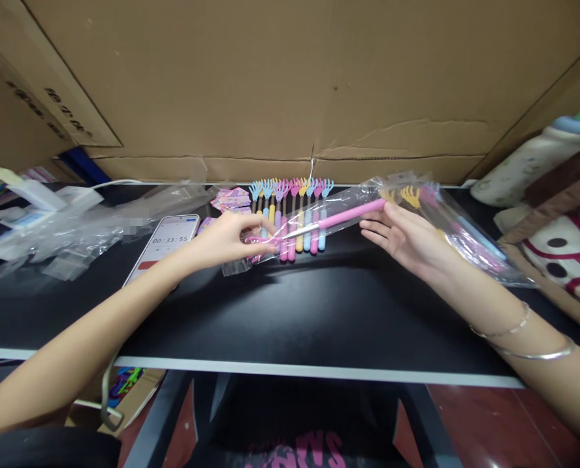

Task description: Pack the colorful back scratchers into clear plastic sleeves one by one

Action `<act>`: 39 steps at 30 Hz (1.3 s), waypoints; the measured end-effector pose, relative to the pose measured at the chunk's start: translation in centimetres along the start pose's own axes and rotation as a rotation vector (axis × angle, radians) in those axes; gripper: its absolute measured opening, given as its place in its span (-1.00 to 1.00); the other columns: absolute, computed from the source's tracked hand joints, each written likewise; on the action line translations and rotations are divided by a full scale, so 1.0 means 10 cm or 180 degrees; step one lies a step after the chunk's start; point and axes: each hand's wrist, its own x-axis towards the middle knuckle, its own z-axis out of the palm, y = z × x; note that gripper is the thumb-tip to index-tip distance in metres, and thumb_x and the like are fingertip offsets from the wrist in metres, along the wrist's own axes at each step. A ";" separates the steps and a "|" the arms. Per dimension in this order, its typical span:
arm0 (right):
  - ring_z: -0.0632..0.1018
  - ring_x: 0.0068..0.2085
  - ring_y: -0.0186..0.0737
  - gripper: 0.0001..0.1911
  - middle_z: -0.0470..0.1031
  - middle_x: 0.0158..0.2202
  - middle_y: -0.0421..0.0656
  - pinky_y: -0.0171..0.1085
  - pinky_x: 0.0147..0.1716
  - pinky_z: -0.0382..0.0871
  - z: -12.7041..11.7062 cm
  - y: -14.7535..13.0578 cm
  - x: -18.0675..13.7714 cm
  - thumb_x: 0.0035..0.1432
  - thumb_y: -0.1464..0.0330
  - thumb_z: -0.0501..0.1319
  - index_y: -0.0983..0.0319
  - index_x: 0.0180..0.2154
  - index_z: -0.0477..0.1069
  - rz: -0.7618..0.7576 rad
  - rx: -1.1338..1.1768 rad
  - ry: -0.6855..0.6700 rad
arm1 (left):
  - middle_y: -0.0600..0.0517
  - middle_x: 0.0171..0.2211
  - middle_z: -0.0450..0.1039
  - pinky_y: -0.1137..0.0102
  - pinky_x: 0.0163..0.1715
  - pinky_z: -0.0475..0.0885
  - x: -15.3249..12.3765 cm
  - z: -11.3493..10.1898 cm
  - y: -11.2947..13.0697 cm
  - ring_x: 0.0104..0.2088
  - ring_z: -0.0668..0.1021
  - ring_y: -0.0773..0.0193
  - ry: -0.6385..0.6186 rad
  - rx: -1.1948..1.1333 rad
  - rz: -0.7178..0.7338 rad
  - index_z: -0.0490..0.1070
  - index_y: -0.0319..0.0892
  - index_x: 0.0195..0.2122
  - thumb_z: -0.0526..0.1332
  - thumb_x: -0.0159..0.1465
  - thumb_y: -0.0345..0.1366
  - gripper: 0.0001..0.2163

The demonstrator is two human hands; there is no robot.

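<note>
A pink back scratcher [353,212] with a metal rod is stretched across between my hands, with a clear plastic bag [355,194] around or against it. My left hand [234,235] pinches near its pink head, which my fingers partly cover. At the handle's end, my right hand [402,237] holds the tip between thumb and fingers, the other fingers loosely curled. Behind it, a row of back scratchers [300,214] in pink, yellow, blue and purple lies on the black table [290,312], hand-shaped heads pointing away from me.
Printed cards [231,198] lie left of the row. A phone [166,240] showing a timer and crumpled clear bags [138,214] are farther left. Bagged back scratchers [480,240] and a plush toy [563,247] sit at right. Cardboard [270,84] walls the back.
</note>
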 end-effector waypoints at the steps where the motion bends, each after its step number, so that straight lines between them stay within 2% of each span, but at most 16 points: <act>1: 0.60 -0.18 -0.27 -0.82 0.56 -0.29 -0.21 -0.22 -0.04 0.55 0.00 0.00 0.00 0.08 0.19 0.39 0.11 -0.36 0.47 0.0010 0.0024 -0.0001 | 0.14 -0.57 0.30 0.46 -0.47 0.13 0.00 0.01 0.00 -0.54 0.28 0.35 -0.0038 -0.0012 -0.0010 0.52 -0.16 -0.20 0.22 0.20 0.05 -0.63; 4: 0.59 -0.24 -0.29 -0.81 0.54 -0.35 -0.23 -0.24 -0.07 0.56 0.00 0.00 0.01 0.04 0.20 0.42 0.11 -0.37 0.48 0.0057 0.0069 -0.0019 | 0.12 -0.55 0.32 0.46 -0.47 0.13 0.00 0.03 -0.02 -0.52 0.29 0.34 -0.0082 0.0019 -0.0050 0.51 -0.18 -0.23 0.22 0.19 0.08 -0.60; 9: 0.57 -0.31 -0.33 -0.82 0.51 -0.38 -0.24 -0.27 -0.15 0.57 -0.03 0.02 0.03 0.09 0.20 0.38 0.12 -0.36 0.46 0.0146 -0.0058 -0.0156 | 0.11 -0.57 0.31 0.46 -0.47 0.12 0.01 0.03 -0.06 -0.51 0.30 0.35 -0.0151 0.0177 -0.0019 0.47 -0.23 -0.38 0.21 0.20 0.09 -0.59; 15: 0.49 -0.41 -0.42 -0.73 0.46 -0.38 -0.28 -0.40 -0.36 0.50 -0.02 -0.05 0.01 -0.03 0.19 0.45 0.16 -0.38 0.45 0.0275 -0.0155 -0.0205 | 0.06 -0.48 0.45 0.46 -0.41 0.22 0.01 0.04 -0.08 -0.46 0.39 0.33 -0.0103 0.0147 0.0089 0.52 -0.22 -0.35 0.23 0.21 -0.02 -0.68; 19: 0.43 -0.43 -0.44 -0.69 0.45 -0.39 -0.30 -0.44 -0.42 0.43 0.01 -0.13 -0.04 -0.08 0.14 0.47 0.16 -0.41 0.44 0.0014 -0.0285 -0.0309 | 0.07 -0.48 0.49 0.46 -0.42 0.25 0.01 0.01 -0.09 -0.47 0.42 0.32 0.0015 0.0131 -0.0061 0.56 -0.17 -0.29 0.26 0.19 -0.01 -0.68; 21: 0.41 -0.44 -0.44 -0.65 0.45 -0.39 -0.29 -0.43 -0.44 0.41 0.03 -0.16 -0.06 -0.10 0.10 0.47 0.15 -0.42 0.43 -0.0191 -0.0310 -0.0350 | 0.07 -0.46 0.52 0.46 -0.40 0.27 0.02 -0.03 -0.10 -0.44 0.46 0.31 0.0149 0.0110 -0.0108 0.57 -0.15 -0.30 0.27 0.18 0.00 -0.69; 25: 0.40 -0.43 -0.41 -0.60 0.46 -0.37 -0.27 -0.41 -0.44 0.39 0.07 -0.19 -0.11 -0.17 0.06 0.49 0.15 -0.42 0.44 -0.0377 -0.0331 -0.0396 | 0.04 -0.30 0.59 0.45 -0.35 0.32 0.14 -0.15 -0.11 -0.32 0.53 0.28 0.0519 0.0185 -0.0073 0.57 -0.13 -0.30 0.28 0.17 -0.04 -0.74; 30: 0.43 -0.40 -0.39 -0.59 0.48 -0.31 -0.26 -0.40 -0.42 0.42 0.08 -0.21 -0.12 -0.18 0.07 0.50 0.14 -0.34 0.47 -0.0457 -0.0401 -0.0391 | 0.05 -0.27 0.58 0.42 -0.30 0.33 0.40 -0.24 -0.09 -0.27 0.53 0.26 0.1103 0.0893 -0.0126 0.56 -0.09 -0.27 0.28 0.19 -0.13 -0.81; 32: 0.45 -0.39 -0.39 -0.61 0.47 -0.31 -0.26 -0.38 -0.40 0.43 0.09 -0.21 -0.13 -0.12 0.07 0.47 0.14 -0.34 0.45 -0.0633 -0.0487 -0.0444 | 0.06 -0.27 0.57 0.42 -0.31 0.32 0.52 -0.22 -0.09 -0.23 0.53 0.23 0.1255 0.1129 -0.0005 0.55 -0.09 -0.27 0.26 0.20 -0.16 -0.83; 35: 0.47 -0.43 -0.36 -0.69 0.46 -0.35 -0.25 -0.34 -0.44 0.43 0.13 -0.22 -0.19 0.07 0.07 0.37 0.14 -0.36 0.40 -0.1110 -0.0813 -0.0611 | 0.07 -0.28 0.57 0.42 -0.36 0.30 0.70 -0.14 -0.08 -0.17 0.51 0.19 0.1311 0.1417 0.0328 0.53 -0.10 -0.26 0.23 0.23 -0.19 -0.85; 39: 0.53 -0.36 -0.26 -0.78 0.49 -0.36 -0.16 -0.27 -0.36 0.44 0.21 -0.19 -0.29 0.28 0.18 0.20 0.16 -0.35 0.41 -0.1946 -0.2085 -0.1126 | -0.03 -0.29 0.56 0.39 -0.43 0.27 0.87 -0.03 -0.05 -0.16 0.51 0.12 0.1138 0.2122 0.0863 0.51 -0.16 -0.24 0.17 0.27 -0.29 -0.85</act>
